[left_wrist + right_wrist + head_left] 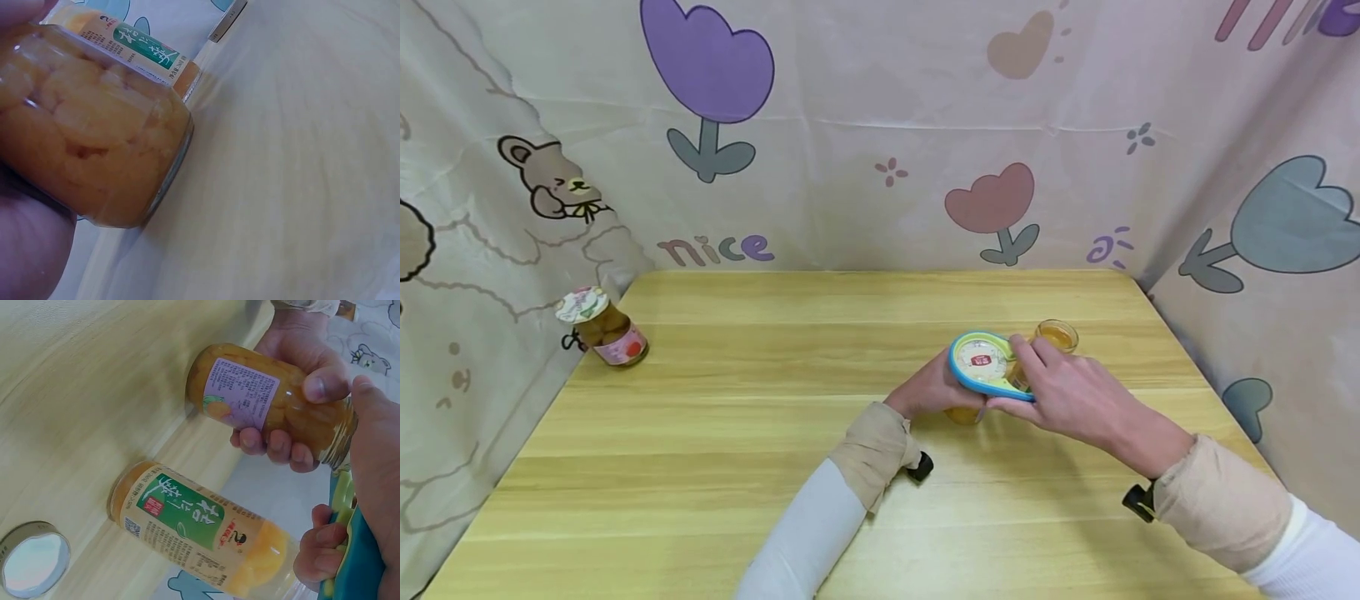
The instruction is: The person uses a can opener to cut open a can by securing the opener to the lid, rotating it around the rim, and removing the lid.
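My left hand (934, 387) holds a glass jar of orange fruit pieces (244, 387) with a purple label, thumb on one side and fingers round the other. Over the jar's top sits a blue and green jar opener (1000, 391), looped round a white lid (973, 358) with a red mark. My right hand (1075, 400) grips the opener, fingers curled over its handles. In the right wrist view the jar's ridged top end lies right at the opener. The jar's base is tilted close over the tabletop in the left wrist view.
Beside the hands stands a second jar (194, 519) with a green label, its glass rim showing lidless in the head view. A loose lid (37, 562) lies upturned near it. Another jar (613, 333) with a patterned cover stands at the table's (700, 467) far left edge. Printed curtains (850, 100) enclose the table.
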The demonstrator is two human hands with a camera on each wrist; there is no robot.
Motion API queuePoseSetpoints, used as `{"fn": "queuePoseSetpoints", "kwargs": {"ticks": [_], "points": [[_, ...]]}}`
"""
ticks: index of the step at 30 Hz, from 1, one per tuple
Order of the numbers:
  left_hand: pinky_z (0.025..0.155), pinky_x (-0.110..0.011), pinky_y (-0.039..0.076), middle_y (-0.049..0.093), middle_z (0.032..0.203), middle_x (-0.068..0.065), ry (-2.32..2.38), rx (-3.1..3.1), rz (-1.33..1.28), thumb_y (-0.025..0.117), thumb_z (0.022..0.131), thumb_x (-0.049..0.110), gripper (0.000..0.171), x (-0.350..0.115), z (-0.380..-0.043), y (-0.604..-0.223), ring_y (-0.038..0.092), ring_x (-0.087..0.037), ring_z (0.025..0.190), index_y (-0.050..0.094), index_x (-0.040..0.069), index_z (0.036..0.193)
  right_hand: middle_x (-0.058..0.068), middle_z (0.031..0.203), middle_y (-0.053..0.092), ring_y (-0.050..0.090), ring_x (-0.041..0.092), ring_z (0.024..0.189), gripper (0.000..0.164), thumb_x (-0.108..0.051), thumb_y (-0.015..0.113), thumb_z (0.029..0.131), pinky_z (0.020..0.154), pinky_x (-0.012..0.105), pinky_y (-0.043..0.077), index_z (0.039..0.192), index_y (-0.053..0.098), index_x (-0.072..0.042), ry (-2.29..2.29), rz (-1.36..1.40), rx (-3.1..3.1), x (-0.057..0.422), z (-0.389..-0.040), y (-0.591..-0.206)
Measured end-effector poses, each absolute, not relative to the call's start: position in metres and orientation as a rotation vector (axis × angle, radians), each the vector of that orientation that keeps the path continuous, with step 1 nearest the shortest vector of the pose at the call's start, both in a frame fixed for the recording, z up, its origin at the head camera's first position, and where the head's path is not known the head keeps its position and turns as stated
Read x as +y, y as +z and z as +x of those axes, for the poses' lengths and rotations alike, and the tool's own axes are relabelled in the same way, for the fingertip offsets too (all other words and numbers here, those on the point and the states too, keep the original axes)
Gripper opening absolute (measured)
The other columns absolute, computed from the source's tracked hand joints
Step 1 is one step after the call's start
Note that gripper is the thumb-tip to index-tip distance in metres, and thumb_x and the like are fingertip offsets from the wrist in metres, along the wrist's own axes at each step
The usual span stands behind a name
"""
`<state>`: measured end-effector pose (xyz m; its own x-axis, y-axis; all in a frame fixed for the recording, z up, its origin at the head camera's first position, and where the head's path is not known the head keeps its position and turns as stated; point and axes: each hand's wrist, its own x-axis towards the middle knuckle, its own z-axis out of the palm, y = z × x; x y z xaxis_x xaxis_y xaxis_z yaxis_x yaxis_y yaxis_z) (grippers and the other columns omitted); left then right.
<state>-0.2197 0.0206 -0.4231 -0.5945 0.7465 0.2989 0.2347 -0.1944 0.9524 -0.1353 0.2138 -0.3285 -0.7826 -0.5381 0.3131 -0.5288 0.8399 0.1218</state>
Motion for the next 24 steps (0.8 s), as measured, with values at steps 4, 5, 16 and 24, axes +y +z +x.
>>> {"fn": "queuePoseSetpoints", "kwargs": {"ticks": [4,5,16,24], "points": [[0.106,-0.031,0.036,0.050,0.134,-0.011,1.834,1.708,1.144,0.073,0.076,-0.006,0.077,0.021,-0.221,-0.424,0.048,-0.016,0.121,0.035,0.007,0.142,0.003,0.076,0.045,0.038,0.011,0.045,0.079,-0.071,0.057,0.080,0.037,0.025,0.040,0.119,0.048,-0.004,-0.052,0.821,-2.664,0.214,-0.136,-0.326],[0.106,-0.031,0.036,0.050,0.134,-0.011,1.831,1.712,1.146,0.073,0.076,-0.006,0.077,0.021,-0.221,-0.425,0.048,-0.015,0.121,0.035,0.007,0.142,0.003,0.075,0.045,0.038,0.011,0.045,0.079,-0.071,0.057,0.080,0.038,0.025,0.040,0.120,0.048,-0.004,-0.058,0.825,-2.661,0.214,-0.136,-0.325],[0.106,-0.031,0.036,0.047,0.135,-0.019,1.840,1.680,1.164,0.071,0.076,-0.008,0.076,0.013,-0.210,-0.402,0.048,-0.013,0.119,0.032,0.000,0.142,0.004,0.077,0.045,0.034,0.011,0.044,0.080,-0.074,0.055,0.079,0.035,0.028,0.038,0.117,0.047,-0.004,-0.120,0.846,-2.628,0.213,-0.136,-0.317],[0.105,-0.031,0.037,0.048,0.134,-0.014,1.848,1.671,1.152,0.070,0.076,-0.006,0.078,0.017,-0.213,-0.411,0.048,-0.014,0.117,0.032,0.005,0.142,0.004,0.077,0.045,0.036,0.011,0.047,0.079,-0.074,0.053,0.080,0.035,0.027,0.038,0.116,0.047,-0.004,-0.151,0.846,-2.636,0.213,-0.134,-0.311]]}}
